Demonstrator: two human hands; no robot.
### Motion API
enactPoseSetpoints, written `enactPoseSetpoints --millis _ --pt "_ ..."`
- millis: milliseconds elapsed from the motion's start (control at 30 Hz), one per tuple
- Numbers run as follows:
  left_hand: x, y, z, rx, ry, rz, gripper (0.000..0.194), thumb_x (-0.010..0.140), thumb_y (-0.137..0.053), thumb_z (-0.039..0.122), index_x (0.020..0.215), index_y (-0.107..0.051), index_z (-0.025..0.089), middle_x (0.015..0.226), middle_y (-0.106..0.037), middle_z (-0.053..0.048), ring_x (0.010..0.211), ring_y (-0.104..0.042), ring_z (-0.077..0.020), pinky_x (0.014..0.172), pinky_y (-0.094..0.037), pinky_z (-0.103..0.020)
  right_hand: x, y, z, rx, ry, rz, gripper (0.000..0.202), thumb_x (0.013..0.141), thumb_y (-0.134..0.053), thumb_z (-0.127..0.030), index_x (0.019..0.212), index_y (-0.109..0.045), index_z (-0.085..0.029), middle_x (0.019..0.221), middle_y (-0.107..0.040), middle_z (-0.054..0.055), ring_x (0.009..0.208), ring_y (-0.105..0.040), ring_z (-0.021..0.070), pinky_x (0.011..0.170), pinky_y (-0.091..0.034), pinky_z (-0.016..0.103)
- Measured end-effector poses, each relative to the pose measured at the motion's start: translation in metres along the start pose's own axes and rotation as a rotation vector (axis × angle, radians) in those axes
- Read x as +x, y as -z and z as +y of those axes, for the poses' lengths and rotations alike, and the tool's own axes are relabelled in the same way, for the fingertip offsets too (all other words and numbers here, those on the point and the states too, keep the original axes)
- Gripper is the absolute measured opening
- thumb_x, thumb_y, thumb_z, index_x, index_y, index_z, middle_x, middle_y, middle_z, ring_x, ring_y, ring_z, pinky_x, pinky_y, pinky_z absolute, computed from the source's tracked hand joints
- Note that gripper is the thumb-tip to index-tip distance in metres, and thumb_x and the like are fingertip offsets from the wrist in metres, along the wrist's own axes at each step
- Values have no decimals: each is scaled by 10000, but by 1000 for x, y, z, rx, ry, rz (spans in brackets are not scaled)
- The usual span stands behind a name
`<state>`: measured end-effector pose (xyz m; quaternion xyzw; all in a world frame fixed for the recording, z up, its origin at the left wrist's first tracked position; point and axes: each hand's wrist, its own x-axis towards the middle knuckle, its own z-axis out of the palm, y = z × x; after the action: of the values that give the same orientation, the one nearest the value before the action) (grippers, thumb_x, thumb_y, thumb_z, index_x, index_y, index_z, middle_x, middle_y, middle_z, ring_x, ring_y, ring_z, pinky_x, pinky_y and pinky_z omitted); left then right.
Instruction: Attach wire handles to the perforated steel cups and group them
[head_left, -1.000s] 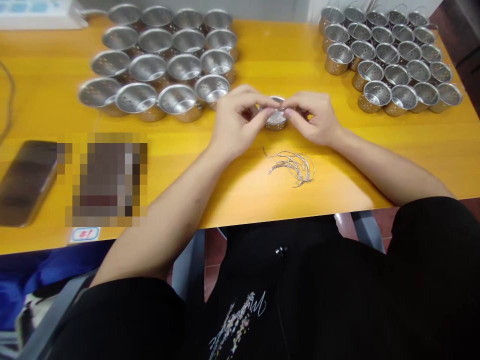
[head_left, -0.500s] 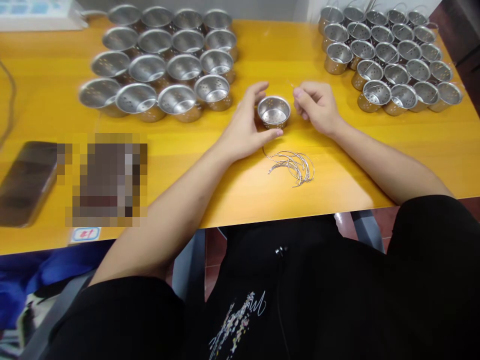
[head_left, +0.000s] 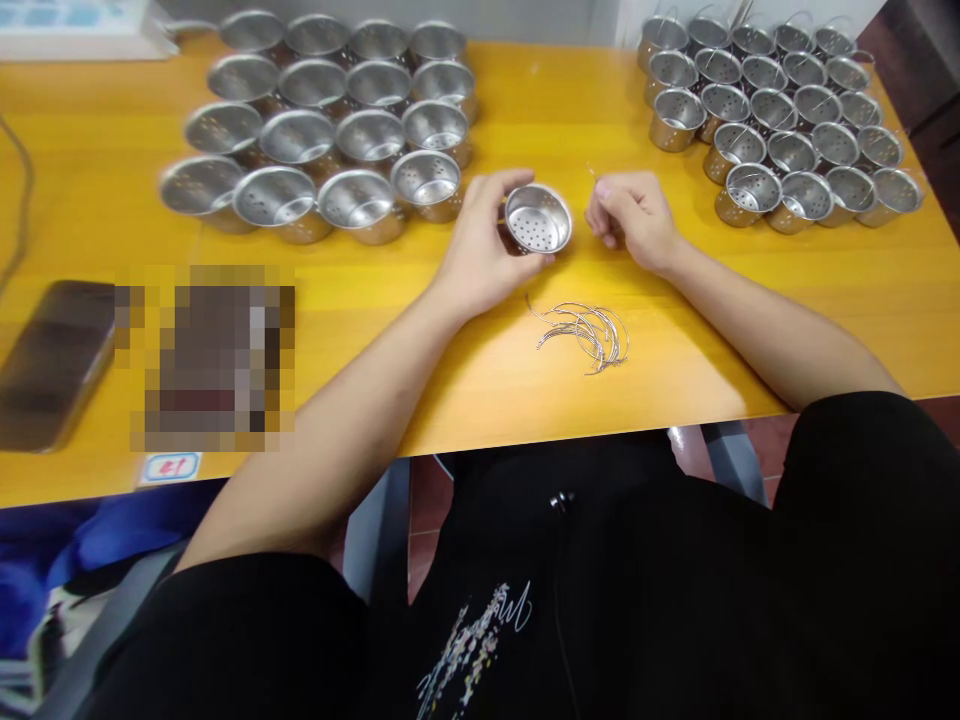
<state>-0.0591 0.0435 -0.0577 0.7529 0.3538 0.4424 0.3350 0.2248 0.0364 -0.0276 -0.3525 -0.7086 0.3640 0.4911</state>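
Observation:
My left hand point(head_left: 480, 240) grips a small perforated metal cup point(head_left: 540, 222) from its left side, thumb in front and fingers behind. The cup is tilted so its holed bottom faces me. Just to the right of it, my right hand point(head_left: 630, 212) is closed in a pinch. A thin wire point(head_left: 590, 170) sticks up from those fingertips; the rest of it is hidden in the hand. On the table below both hands lies a loose bunch of curved metal wires point(head_left: 589, 335).
Rows of perforated cups point(head_left: 360, 205) stand at the back left. More cups with wire handles point(head_left: 752, 192) are grouped at the back right. A dark phone point(head_left: 56, 365) and a blurred-out object point(head_left: 210, 350) lie on the left of the yellow table point(head_left: 465, 400).
My left hand has closed around the cup, which has shifted slightly left and tipped its opening towards me. My right hand has barely moved, still pinching the wire.

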Motion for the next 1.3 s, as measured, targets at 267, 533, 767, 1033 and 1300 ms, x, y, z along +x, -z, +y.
enactPoseSetpoints --millis 267,533,767,1033,1300 --pt "-1 0 25 25 -28 -19 846 856 -1173 613 1544 -751 359 1521 -761 -136 1597 -680 -459 1347 -639 -668 3 -6 0 222 44 -27 888 1056 -784 -1014 566 -508 -327 560 -498 -8 453 -346 148 519 -246 438" --pt "-1 -1 36 41 -11 -50 860 912 -1167 731 1507 -696 327 1386 -732 -89 1654 -587 -395 1416 -571 -626 4 -3 3 142 -104 -118 937 997 -696 -1140 555 -456 -350 564 -455 27 468 -352 216 483 -460 491" --pt "-1 4 32 51 -90 -99 895 815 -1109 560 1598 -733 344 1719 -727 -156 1701 -648 -510 1475 -555 -748 -1 -2 -22 146 -160 -152 920 1013 -784 -1070 571 -561 -296 576 -530 40 497 -402 182 503 -361 411" --pt "1 2 18 99 -128 -114 990 810 -1037 482 1733 -699 365 1791 -745 -140 1670 -698 -528 1496 -558 -805 0 2 -31 309 -162 -173 737 1057 -907 -803 607 -655 -276 615 -566 31 474 -458 167 511 -306 376" --pt "1 4 17 90 -137 -135 1035 825 -1069 530 1770 -675 381 1725 -773 -143 1687 -664 -561 1521 -508 -874 -3 5 -36 301 -203 -222 708 1069 -901 -772 618 -684 -270 635 -648 66 473 -465 170 505 -319 376"
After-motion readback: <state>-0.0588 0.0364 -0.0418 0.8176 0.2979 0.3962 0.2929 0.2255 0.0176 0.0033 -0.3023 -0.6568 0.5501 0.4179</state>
